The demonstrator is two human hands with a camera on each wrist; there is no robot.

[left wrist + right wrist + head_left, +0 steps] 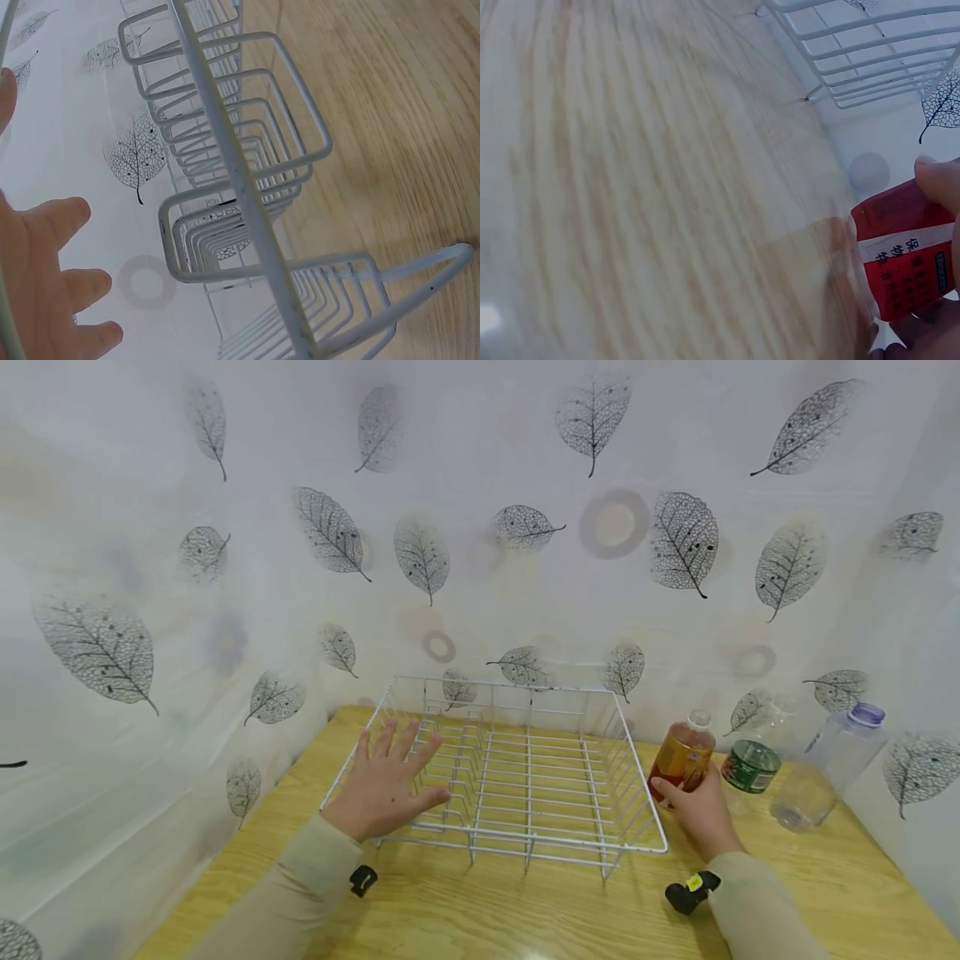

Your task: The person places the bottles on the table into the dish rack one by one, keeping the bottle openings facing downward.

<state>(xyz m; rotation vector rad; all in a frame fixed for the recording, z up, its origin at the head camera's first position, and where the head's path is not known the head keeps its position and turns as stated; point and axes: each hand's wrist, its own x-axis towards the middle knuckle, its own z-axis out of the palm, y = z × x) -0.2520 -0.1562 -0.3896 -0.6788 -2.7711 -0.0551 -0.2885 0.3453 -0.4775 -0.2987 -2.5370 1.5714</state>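
Nearest, two pale sleeves (761, 906) reach in over a wood-grain table (465, 914). The left hand (386, 785) is spread above the left end of a white wire rack (528, 837), fingers apart and holding nothing; whether its palm touches the wire cannot be told. The right hand (703, 817) grips the lower part of an uncapped bottle with an orange and red label (684, 753), thumb across its near side. That bottle stands roughly upright, long axis vertical, just outside the rack's right end, so the rack lies to its left; the left hand is well apart from it. Beyond the right hand, to the right, are a green-labelled bottle (752, 767) and a clear purple-necked bottle (851, 747). Behind everything hangs a leaf-printed sheet (480, 460).
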